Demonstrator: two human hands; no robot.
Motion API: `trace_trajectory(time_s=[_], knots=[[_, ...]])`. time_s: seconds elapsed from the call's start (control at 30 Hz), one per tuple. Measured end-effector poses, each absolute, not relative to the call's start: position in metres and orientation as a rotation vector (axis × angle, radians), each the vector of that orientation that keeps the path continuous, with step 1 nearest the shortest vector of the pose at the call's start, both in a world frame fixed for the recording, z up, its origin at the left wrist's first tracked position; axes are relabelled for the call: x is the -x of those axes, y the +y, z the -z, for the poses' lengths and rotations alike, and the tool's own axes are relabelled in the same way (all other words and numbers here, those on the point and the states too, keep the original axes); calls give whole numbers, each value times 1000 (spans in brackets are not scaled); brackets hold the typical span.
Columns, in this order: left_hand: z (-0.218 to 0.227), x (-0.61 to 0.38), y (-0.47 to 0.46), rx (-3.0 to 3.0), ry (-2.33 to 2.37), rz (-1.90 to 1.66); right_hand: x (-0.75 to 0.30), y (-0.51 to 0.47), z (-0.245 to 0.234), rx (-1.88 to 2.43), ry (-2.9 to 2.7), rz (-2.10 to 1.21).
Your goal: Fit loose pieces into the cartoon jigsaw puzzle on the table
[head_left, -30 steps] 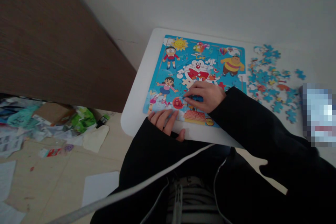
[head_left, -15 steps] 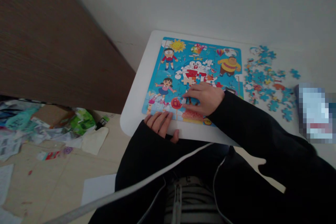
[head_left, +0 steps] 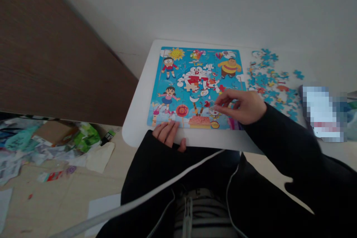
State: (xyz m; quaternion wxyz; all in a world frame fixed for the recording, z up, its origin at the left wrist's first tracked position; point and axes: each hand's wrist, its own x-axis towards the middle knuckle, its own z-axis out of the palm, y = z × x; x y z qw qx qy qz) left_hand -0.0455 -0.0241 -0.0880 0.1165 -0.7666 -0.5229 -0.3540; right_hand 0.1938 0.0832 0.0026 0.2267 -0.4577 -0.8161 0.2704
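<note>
Near the bottom middle of the frame, the left hand (head_left: 166, 132) rests its fingers on the near edge of the puzzle board (head_left: 158, 78). It looks loose and grasps nothing. A soft press there should be good for stopping the board from sliding. The board lies flat on the white table (head_left: 135, 121), in the middle of the frame. Right of center, the right hand (head_left: 216, 107) pinches a small pale piece (head_left: 212, 110) over the board's lower part; the piece is blurry. A light pinch by the sides works best, since hard pushing could bump the pieces around it.

At the lower left, a messy heap (head_left: 75, 152) lies on the floor, well away. A white cord (head_left: 145, 200) runs across the lap. The right sleeve (head_left: 279, 137) and hand hide the board's lower right corner. The sleeve is near the loose pieces (head_left: 262, 79) and could brush them. Beside those, at the far right, a phone-like thing (head_left: 322, 111) is blurred out.
</note>
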Motion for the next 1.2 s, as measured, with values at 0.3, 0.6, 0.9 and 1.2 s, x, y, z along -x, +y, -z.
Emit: trace_trajectory(time_s=[0.3,0.6,0.9,1.2], knots=[[94,27,-20,2300,-1376,1065,-270,23,22,1662,-1917,-765],[94,3,-5,2330,-1245,1097,-269,11,30,1741,-1798,-577],[96,-5,-3,2375,-1273,1038,-319,31,30,1809,-1941,-173],[91,-4,-1,2380,-1219,978,-324,77,37,1764,-2199,-136]])
